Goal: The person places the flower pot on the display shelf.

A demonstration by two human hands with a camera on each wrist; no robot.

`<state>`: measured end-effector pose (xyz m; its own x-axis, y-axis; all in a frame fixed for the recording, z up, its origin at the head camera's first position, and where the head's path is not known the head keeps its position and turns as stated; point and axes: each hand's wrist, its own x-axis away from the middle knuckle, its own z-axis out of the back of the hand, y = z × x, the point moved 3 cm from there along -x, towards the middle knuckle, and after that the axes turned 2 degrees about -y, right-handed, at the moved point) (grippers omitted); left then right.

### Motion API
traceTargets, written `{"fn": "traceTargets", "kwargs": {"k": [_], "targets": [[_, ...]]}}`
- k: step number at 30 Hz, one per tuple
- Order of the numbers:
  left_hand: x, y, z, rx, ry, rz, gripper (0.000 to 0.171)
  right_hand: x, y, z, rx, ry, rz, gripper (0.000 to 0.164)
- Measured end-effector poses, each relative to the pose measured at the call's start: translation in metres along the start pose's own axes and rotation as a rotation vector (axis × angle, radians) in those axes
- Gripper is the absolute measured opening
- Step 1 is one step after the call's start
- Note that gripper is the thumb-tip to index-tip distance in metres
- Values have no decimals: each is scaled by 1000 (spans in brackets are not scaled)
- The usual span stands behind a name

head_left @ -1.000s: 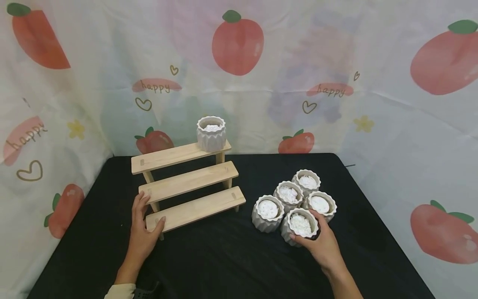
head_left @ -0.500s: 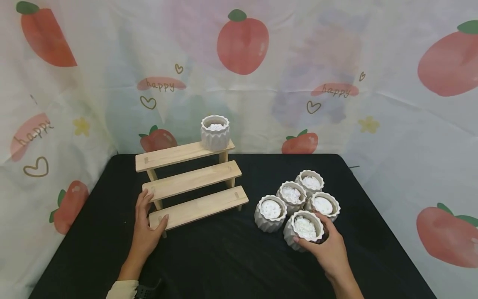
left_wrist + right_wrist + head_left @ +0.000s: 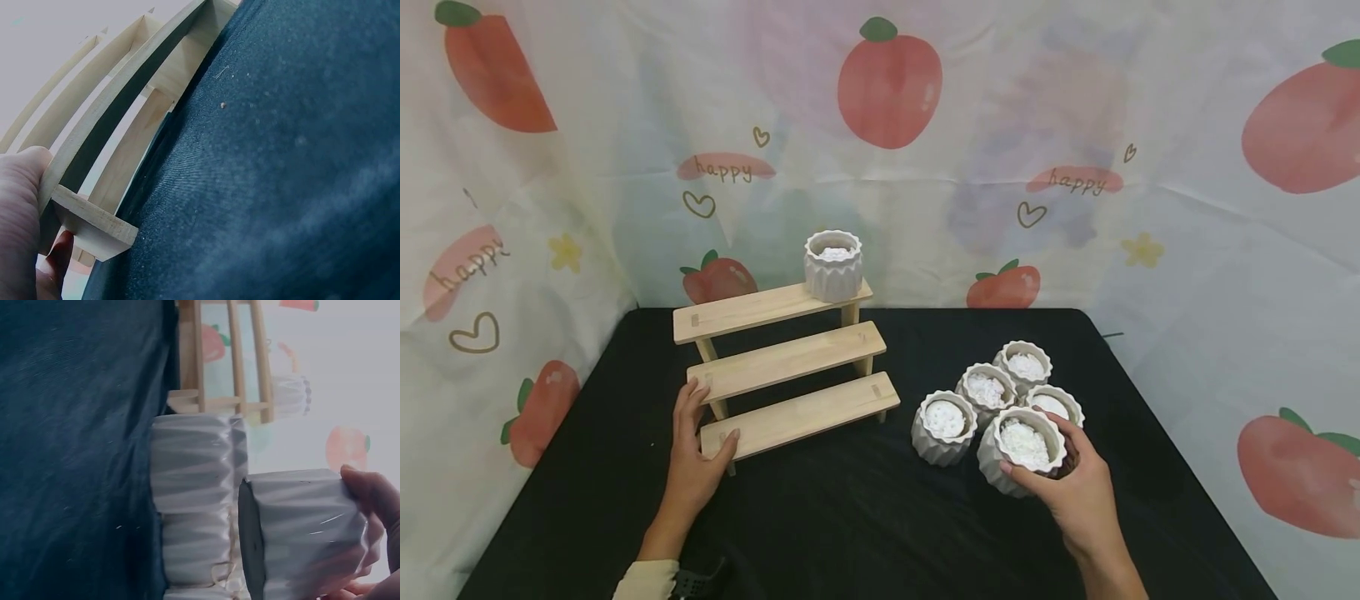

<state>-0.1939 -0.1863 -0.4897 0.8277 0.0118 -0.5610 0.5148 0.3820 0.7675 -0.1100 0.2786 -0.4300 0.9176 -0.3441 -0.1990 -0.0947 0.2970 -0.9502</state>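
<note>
My right hand (image 3: 1082, 492) grips a white fluted flowerpot (image 3: 996, 462) by its rim, thumb at the near side and fingers over the far side. White filling shows inside it. In the right wrist view the held pot (image 3: 306, 537) is off the black cloth, its base facing the table. At the left, my left hand (image 3: 688, 475) holds the left end of a three-tier wooden stand (image 3: 805, 417). Its thumb lies on the lowest board and its fingers reach the middle one. A similar pot (image 3: 833, 275) stands at the right end of the top board.
Several more white pots with white filling cluster at the right, among them a left one (image 3: 942, 429), a middle one (image 3: 985, 390) and a back one (image 3: 1022, 365). Black cloth (image 3: 865, 517) covers the table. A fruit-printed curtain (image 3: 910, 225) hangs behind it and along both sides.
My right hand has lifted the front pot off the cloth, and it now partly covers the pot behind it. The left hand keeps its hold on the stand. The head view has shifted slightly.
</note>
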Motion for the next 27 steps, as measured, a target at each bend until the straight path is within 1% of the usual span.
{"fn": "traceTargets", "kwargs": {"k": [2,6,8,10,15,21,24,27], "targets": [[0,-4,-1,-1,2,-13,84,-1,-4,-1,-19,1,2,88],[2,-22,-2,-10,10,-34,88,-5,-14,-7,-68,-6,4,87],[3,-31,-2,-15,9,-33,90,-7,-18,-10,-96,-9,8,87],[4,-36,-2,-11,1,-27,91,-10,-21,-12,-121,-8,9,87],[5,-39,-2,6,-15,-29,90,-14,-28,-20,-164,-34,31,87],[4,-40,-2,-4,-12,-38,89,-19,-36,-31,-189,-66,68,86],[4,-40,-2,-7,-13,-31,89,-22,-41,-35,-191,-76,84,84],[4,-40,-1,-10,-14,-21,90,-26,-47,-38,-166,-96,105,84]]}}
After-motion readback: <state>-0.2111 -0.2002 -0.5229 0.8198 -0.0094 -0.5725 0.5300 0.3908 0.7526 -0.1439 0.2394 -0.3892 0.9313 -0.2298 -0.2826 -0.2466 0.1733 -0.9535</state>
